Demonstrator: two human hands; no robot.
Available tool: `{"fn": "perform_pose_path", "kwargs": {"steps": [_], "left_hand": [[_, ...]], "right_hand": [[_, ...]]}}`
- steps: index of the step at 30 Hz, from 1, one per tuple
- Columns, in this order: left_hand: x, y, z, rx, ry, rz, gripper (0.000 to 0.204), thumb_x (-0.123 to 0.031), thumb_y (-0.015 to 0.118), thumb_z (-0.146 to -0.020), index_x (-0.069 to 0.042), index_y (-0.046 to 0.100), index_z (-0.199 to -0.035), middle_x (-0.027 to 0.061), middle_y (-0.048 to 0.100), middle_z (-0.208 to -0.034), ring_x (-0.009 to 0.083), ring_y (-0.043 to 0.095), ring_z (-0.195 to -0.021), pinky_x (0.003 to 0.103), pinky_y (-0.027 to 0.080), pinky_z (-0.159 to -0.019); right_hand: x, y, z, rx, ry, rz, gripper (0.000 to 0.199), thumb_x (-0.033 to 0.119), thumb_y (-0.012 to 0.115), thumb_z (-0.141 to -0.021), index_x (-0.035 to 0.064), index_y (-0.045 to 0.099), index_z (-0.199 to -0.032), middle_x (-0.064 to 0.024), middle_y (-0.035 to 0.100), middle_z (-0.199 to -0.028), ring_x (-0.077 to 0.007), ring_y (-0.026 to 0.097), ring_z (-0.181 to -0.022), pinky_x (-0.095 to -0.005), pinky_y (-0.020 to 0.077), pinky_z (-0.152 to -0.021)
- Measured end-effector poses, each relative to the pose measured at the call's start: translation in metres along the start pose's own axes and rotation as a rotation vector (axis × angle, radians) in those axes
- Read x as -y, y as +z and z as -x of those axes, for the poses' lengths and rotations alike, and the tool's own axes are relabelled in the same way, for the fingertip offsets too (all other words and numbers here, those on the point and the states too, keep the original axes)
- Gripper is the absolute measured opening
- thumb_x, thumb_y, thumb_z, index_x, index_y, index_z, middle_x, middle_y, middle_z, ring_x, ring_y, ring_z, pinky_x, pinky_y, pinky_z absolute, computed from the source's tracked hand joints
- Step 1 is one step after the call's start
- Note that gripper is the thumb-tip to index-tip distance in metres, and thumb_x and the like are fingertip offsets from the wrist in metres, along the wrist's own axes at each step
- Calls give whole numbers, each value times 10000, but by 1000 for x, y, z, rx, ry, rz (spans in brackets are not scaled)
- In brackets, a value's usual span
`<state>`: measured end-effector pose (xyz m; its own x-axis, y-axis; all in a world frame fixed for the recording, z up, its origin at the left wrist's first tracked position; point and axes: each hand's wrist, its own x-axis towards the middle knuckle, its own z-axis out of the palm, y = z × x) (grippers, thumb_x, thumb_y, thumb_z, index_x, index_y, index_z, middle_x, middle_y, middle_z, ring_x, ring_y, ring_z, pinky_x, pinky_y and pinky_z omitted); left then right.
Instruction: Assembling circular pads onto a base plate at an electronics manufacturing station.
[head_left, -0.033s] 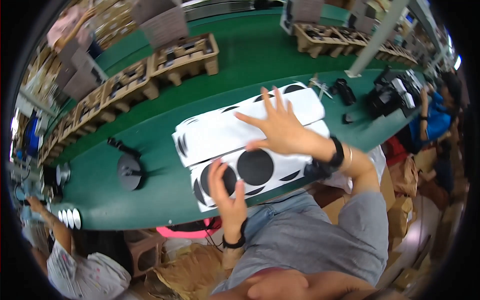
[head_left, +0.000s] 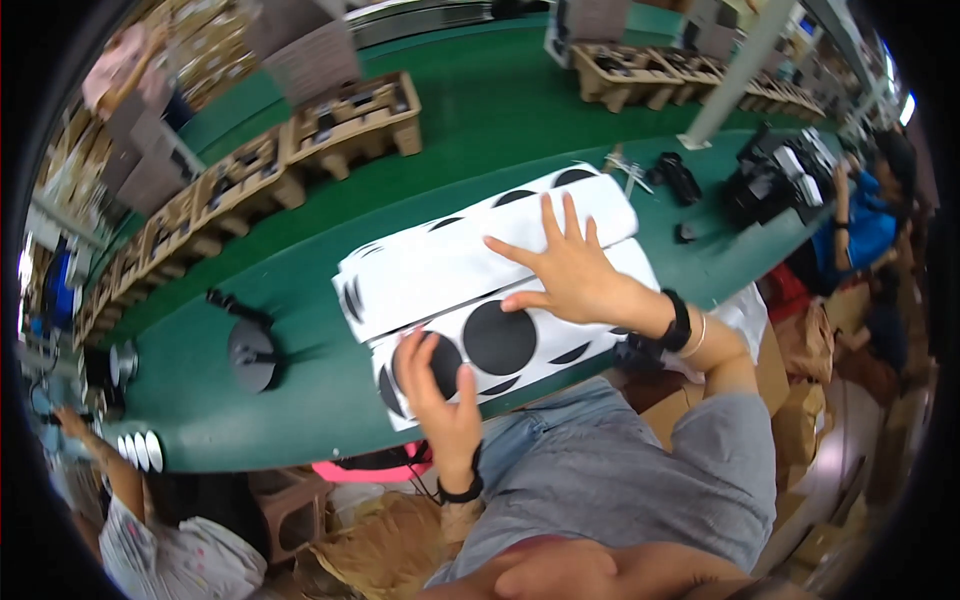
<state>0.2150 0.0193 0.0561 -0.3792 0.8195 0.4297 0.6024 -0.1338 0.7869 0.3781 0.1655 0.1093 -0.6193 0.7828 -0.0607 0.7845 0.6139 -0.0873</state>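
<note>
White sheets printed with black discs [head_left: 500,338] lie across the green bench in front of me, their far part a folded-over white flap [head_left: 430,275]. My right hand [head_left: 575,275] is spread over this flap and the seam below it, holding nothing. Over a black disc near the front left edge is my left hand [head_left: 440,405], its fingers apart and slightly curled, and nothing shows in it. Whether either palm presses on the sheets I cannot tell.
Left of the sheets stands a round black base with an arm [head_left: 252,357]. White discs [head_left: 140,452] sit at the bench's left edge. Several cardboard trays [head_left: 355,125] line the far belt. Black parts [head_left: 678,178] and a post [head_left: 740,75] are right. Co-workers [head_left: 860,225] sit at both sides.
My right hand has shifted slightly right and toward me over the sheets. My left hand stays over the same disc. The whole view has moved a little.
</note>
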Motion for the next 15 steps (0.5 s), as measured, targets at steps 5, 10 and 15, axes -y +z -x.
{"fn": "perform_pose_path", "kwargs": {"steps": [5, 10, 15], "left_hand": [[-9, 53, 3, 190, -68, -176, 374, -96, 632, -805, 12, 543, -1152, 185, 491, -1285, 393, 354, -1291, 472, 262, -1063], [-16, 109, 17, 220, 55, -458, 331, -108, 610, -830, 32, 554, -1124, 194, 493, -1269, 381, 442, -1203, 439, 326, -1012], [-12, 136, 7, 114, 169, -678, 341, -197, 541, -871, 18, 562, -1135, 161, 523, -1252, 351, 473, -1173, 421, 359, -981]], "right_hand": [[-65, 79, 46, -205, 120, -239, 889, 682, 550, -760, 146, 336, -1436, -427, 138, -1414, -650, 103, -1289, -698, 213, -987], [-110, 84, 50, -337, 2, -532, 757, 506, 632, -815, 9, 433, -1350, -269, 259, -1462, -427, 250, -1361, -542, 272, -1054], [-220, 55, 112, -1291, 458, -407, 511, 152, 681, -801, -16, 529, -1259, -195, 502, -1314, -358, 457, -1238, -420, 352, -1034]]}}
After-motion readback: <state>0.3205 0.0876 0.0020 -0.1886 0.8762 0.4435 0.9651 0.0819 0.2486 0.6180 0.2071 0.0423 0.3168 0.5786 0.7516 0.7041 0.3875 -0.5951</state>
